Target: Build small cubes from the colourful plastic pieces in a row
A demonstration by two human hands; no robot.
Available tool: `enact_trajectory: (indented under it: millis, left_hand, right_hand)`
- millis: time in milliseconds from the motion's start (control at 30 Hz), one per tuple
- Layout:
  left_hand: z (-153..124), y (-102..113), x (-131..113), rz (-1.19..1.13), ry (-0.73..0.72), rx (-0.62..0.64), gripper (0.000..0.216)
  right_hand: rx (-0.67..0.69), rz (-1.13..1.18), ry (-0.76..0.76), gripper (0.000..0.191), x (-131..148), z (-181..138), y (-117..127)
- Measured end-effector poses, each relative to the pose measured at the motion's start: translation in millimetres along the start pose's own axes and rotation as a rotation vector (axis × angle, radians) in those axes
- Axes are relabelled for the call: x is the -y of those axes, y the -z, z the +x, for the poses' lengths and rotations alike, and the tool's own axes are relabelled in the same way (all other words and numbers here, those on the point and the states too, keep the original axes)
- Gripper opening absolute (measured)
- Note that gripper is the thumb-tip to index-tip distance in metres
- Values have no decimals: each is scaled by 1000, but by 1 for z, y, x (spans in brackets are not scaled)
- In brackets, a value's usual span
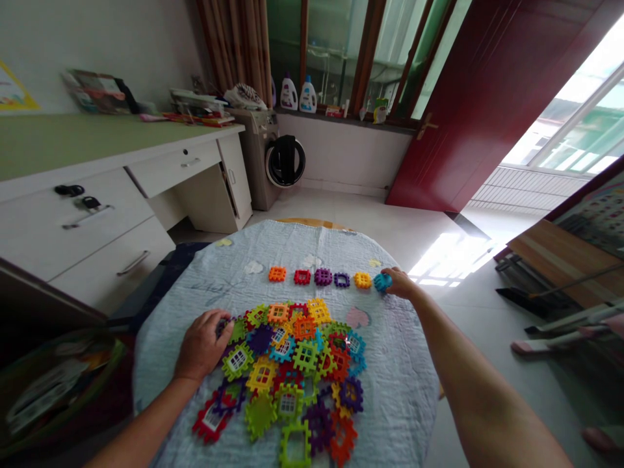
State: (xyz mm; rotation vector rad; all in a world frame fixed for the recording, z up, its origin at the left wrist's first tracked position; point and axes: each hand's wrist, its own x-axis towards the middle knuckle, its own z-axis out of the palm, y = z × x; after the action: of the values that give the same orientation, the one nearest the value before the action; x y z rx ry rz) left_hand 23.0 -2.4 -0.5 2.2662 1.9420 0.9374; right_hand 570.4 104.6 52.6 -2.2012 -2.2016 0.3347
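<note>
At the right end of a row of plastic interlocking blocks, my right hand grips a blue interlocking block, fingers closed round it. The row also has a yellow block, a dark purple open-framed block, a purple block, a red block and an orange block. Beside the left edge of a loose pile of flat toothed pieces, my left hand has its fingers curled on a purple toothed piece, mostly covered. A green window piece lies nearby in the pile.
A pale blue cloth covers the round table. Beyond it stand a white desk, a washing machine with its door open, and a red door. A bin-like container is at the lower left.
</note>
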Motion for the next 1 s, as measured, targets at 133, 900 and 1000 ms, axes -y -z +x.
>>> enact_trajectory:
  millis: [133,900,1000]
  left_hand:
    - [0,0,-1,-1,0,-1,24]
    - [-2,0,-3,20,-5,3,20]
    - [-2,-1,-2,30,0,4,22]
  right_hand:
    - [-43,13,-1,75,-1,-5,0]
    - [-553,380,7,22,89,-130,-94]
    - [-542,368,-2,21,89,-131,-94]
